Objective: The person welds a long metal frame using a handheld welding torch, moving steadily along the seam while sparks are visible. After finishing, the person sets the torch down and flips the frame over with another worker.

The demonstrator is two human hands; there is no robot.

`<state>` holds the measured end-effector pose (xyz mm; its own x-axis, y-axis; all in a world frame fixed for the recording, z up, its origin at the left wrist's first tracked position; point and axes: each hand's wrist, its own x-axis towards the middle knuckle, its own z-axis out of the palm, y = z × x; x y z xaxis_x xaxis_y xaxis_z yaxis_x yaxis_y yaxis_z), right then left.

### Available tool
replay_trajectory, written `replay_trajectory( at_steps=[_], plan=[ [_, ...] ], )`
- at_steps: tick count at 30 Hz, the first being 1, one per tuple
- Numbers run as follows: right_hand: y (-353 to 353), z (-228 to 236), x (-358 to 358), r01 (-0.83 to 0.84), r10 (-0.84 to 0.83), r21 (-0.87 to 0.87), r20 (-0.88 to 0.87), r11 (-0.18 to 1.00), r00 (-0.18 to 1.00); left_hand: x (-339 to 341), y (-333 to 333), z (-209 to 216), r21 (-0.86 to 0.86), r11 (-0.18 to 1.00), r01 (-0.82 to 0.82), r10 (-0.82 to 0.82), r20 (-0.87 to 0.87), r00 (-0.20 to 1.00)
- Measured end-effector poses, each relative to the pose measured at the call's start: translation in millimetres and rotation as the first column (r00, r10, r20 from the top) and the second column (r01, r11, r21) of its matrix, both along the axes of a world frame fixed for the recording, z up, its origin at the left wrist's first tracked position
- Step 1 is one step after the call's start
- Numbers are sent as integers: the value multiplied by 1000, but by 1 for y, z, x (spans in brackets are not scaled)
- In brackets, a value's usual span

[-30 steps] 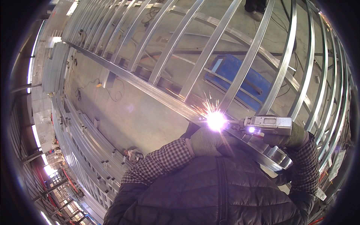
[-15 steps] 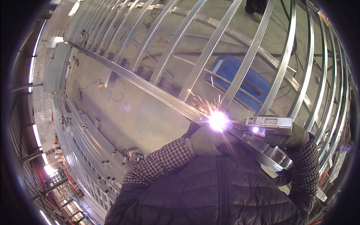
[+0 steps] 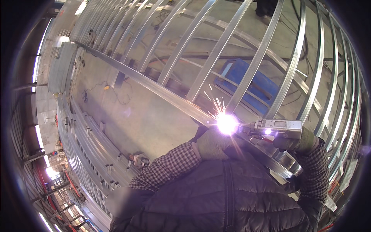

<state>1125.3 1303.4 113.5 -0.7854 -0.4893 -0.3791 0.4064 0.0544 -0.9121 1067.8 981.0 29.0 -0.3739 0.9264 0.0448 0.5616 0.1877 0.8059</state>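
My right hand (image 3: 298,143), in a dull green glove, is wrapped round a grey metal handheld welding gun (image 3: 279,127). The gun's nozzle points left at a white-violet welding glare (image 3: 227,123), which throws sparks upward. That glare sits on the long metal rail (image 3: 154,88), close to the lower end of a metal slat (image 3: 249,77). Just below and left of the glare, my gloved left hand (image 3: 211,144) rests against the near side of the rail. Its fingers are lost in the glare and behind the hand.
Several parallel metal slats run from the rail toward the far side. Under them stands a blue metal box (image 3: 247,83) on the floor. Stacked metal profiles (image 3: 92,150) lie at the left. Cables (image 3: 116,94) trail over the floor. A person's feet (image 3: 264,11) show at the top.
The welding glare and gun nozzle have shifted very slightly right. Sparks now rise more steeply. Both hands keep nearly the same places, and the view has tilted a little.
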Motion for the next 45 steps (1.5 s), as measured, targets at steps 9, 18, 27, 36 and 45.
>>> replay_trajectory(
  at_steps=[9,18,27,36,45],
  plan=[
    [21,-11,15,-111,79,182,174,977,982,18,-12,-5,-208,977,53,-24,142,990],
    [32,25,57,366,-356,386,-99,847,929,36,-26,4,-309,951,18,-4,48,999],
    [-3,33,52,400,-343,159,-296,903,892,51,-114,10,-385,904,-188,93,-253,963],
    [-95,112,-7,481,-601,-362,-435,799,671,192,-346,122,-63,110,-992,676,-727,122],
    [-109,151,-15,335,-304,-59,-586,940,751,332,-175,29,-750,161,-642,912,-135,387]
  ],
)
